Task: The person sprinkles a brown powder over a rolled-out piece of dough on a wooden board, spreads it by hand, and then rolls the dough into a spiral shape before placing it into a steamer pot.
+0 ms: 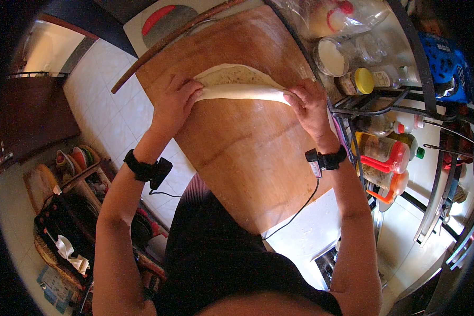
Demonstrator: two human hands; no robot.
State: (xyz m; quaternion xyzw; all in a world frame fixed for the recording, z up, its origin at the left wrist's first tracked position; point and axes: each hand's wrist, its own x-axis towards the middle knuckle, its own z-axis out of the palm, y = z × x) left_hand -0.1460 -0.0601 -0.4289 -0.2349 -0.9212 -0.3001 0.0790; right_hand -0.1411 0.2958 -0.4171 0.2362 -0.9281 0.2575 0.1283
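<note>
A flat sheet of dough (241,91) lies across the upper part of a wooden board (241,146). Its near edge is folded over into a smooth white band, and a speckled filling or coating shows on the part behind the fold. My left hand (177,96) grips the left end of the fold between thumb and fingers. At the right end, my right hand (308,100) pinches the dough in the same way. Both wrists wear black straps with small devices and cables.
A long wooden rolling pin (173,41) lies along the board's far left edge. To the right stand glass jars, one with a yellow lid (364,81), and a rack holding bottles and red-handled containers (395,158). A plastic bag (331,15) sits at the upper right.
</note>
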